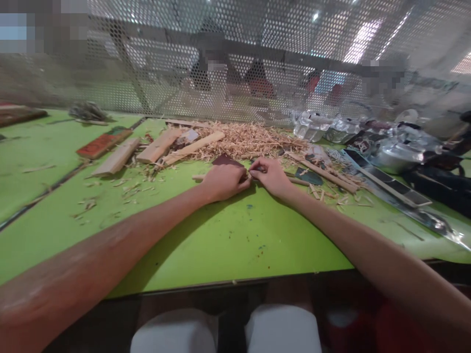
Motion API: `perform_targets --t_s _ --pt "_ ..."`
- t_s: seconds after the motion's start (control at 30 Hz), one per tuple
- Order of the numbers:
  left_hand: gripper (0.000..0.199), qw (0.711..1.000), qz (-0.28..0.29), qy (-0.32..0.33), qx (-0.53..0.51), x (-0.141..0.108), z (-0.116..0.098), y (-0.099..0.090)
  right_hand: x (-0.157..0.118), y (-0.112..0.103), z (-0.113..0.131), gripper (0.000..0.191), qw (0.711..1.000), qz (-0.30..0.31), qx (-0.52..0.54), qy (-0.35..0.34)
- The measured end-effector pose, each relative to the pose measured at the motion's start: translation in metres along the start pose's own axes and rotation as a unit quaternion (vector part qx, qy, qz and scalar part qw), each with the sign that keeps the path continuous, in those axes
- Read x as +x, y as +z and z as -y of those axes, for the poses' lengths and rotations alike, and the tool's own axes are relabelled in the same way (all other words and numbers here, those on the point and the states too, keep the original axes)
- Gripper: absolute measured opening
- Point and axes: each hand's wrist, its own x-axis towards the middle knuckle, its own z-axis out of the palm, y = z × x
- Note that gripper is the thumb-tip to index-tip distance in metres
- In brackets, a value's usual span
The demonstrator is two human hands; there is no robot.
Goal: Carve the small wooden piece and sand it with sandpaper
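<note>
My left hand (227, 182) is closed around a thin wooden stick (198, 177), whose left end pokes out past the knuckles. Close beside it, my right hand (271, 177) is pinched, thumb against fingertips; what sits in the pinch is too small to make out. A length of thin wood (299, 181) shows to the right of that hand, in line with the stick. Just behind my left hand lies a dark reddish-brown sheet (224, 160), like sandpaper, partly hidden by the hand.
Wood shavings (253, 136) are heaped at the back against a perforated metal screen (165, 63). Wooden pieces (160, 145) and a red-painted block (103, 142) lie left. On the right are a wooden strip (324, 172), a dark green sheet (308, 176) and silvery wrapped bundles (401, 147).
</note>
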Motion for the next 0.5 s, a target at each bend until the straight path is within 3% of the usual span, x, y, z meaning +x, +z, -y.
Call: perform_targets --t_s 0.13,0.3,0.5 --pt "0.047 1.0 0.001 -0.002 -0.013 -0.0001 0.0002 0.0015 -0.0036 -0.002 0.0021 0.008 0.998 0.043 0.044 0.005" --pt "0.044 1.0 -0.004 0.007 0.015 0.0003 0.0007 0.004 -0.0027 -0.0002 0.0032 0.016 1.0 0.004 -0.01 0.009" --pt "0.045 1.0 -0.002 -0.013 0.001 -0.0007 -0.0028 0.001 -0.005 0.0009 0.0025 0.014 0.999 0.025 -0.026 0.001"
